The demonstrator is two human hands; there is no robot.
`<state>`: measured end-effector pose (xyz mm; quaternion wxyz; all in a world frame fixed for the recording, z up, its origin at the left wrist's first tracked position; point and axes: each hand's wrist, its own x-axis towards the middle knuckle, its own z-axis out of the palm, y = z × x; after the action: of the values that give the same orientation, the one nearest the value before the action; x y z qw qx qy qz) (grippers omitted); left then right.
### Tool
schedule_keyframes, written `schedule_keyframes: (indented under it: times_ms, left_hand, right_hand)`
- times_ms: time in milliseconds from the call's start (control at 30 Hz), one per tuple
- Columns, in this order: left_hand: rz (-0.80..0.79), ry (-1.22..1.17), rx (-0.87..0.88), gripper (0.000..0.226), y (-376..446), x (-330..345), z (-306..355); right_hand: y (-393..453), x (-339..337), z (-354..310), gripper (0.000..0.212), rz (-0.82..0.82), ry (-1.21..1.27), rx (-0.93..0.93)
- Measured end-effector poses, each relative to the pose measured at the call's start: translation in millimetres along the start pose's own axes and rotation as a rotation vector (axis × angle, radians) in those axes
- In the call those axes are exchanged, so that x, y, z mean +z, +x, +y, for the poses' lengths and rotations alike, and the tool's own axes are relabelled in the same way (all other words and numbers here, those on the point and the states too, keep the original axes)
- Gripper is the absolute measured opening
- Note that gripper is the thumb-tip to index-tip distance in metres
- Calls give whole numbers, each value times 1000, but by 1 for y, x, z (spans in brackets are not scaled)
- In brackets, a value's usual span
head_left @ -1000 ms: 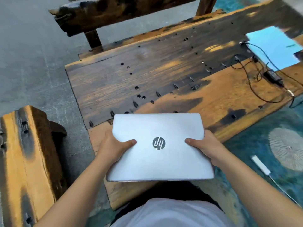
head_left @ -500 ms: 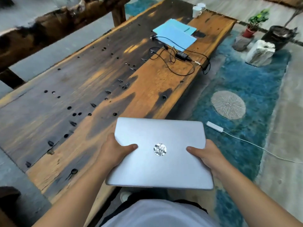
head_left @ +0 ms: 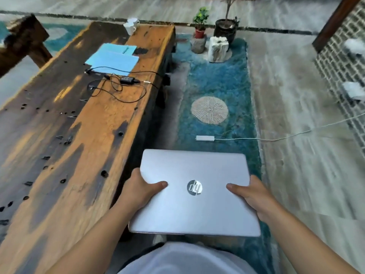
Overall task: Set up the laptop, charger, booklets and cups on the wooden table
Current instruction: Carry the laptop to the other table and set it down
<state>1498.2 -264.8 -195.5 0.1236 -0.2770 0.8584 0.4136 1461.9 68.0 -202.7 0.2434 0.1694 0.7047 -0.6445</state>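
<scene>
Nearest the camera, a closed silver laptop [head_left: 194, 192] is carried flat in the air, off the right edge of the wooden table [head_left: 75, 151] and above the blue rug [head_left: 219, 84]. The left hand [head_left: 141, 191] grasps its left edge, thumb lying on the lid, the other fingers hidden beneath. The right hand [head_left: 249, 194] grasps the right edge the same way. Farther along the table lies the black charger [head_left: 127, 79] with its cable looped loosely. Just beyond it lie the light blue booklets [head_left: 113, 58]. At the table's far end stand two white cups [head_left: 131, 26], blurred.
</scene>
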Motion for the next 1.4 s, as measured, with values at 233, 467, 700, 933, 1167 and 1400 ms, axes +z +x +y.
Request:
schedule_keyframes:
  times_ms: [233,467,700,933,1167,1400]
  left_hand:
    - [-68,96,75,76,1,26,37]
    - [-84,113,82,78,3,40,50]
    - [-96,95,44,79,31,39,55]
    - [-106,63,56,77,108,21,77]
    - [-125,66,83,76,189,1,114]
    - [-129,76,77,74,251,-5,151]
  right_hand:
    - [-20,-35,21,40,114,130,-24]
    - [-22,-52,27,36,138,168,-26]
    - [8,-47,11,33,120,147,-2]
    - [76,-23,-27,32,149,138,-2]
    - [144,-9,-75,35,170,129,3]
    - [204,-7,-112,38,169,156,-8]
